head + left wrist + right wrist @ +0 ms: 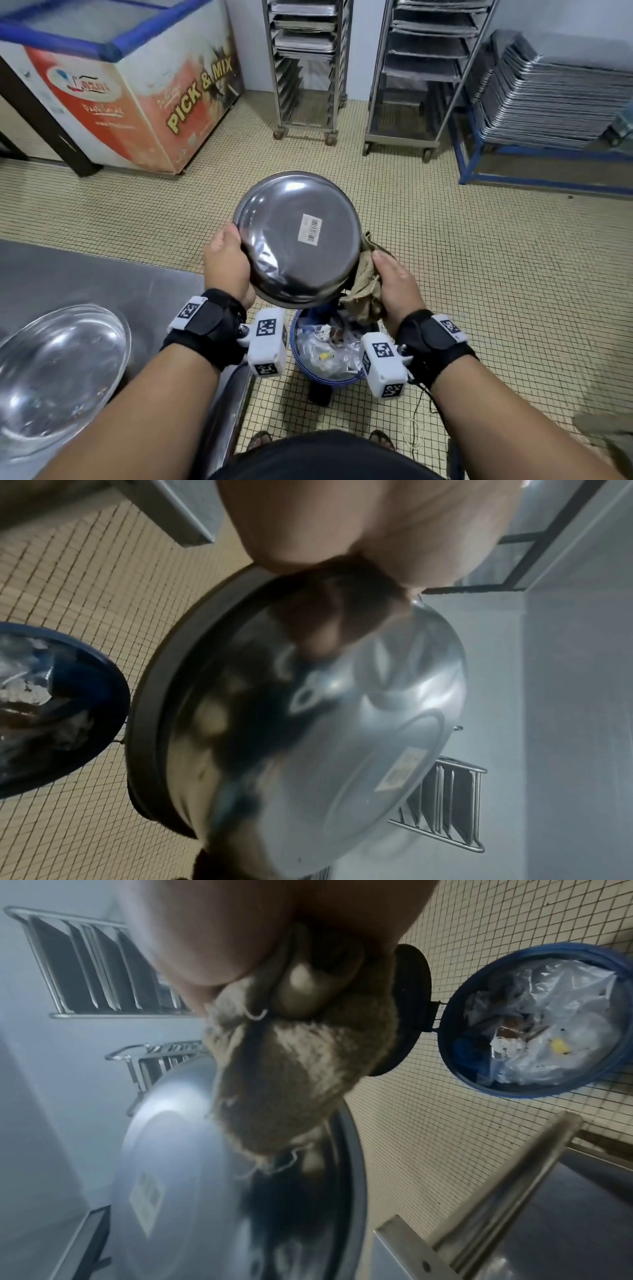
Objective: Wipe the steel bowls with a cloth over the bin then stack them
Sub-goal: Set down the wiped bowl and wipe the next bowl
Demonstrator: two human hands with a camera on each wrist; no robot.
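The wiping step looks to be in hand, with the bin (329,346) as the landmark for everything else. Left of the bin, on the steel counter (102,274), a second bowl (58,370) lies open side up with nothing in it. Directly above the bin, the left hand (227,263) curls round the left rim of the upturned bowl (298,240), its barcode sticker facing up. At the bowl's right edge, above the bin's right side, the right hand (399,284) bunches the brown cloth (366,287) against the bowl's wall. The bin holds crumpled clear plastic and scraps. Next, I judge, the bowl must turn while the cloth rubs, then nest into the counter bowl.
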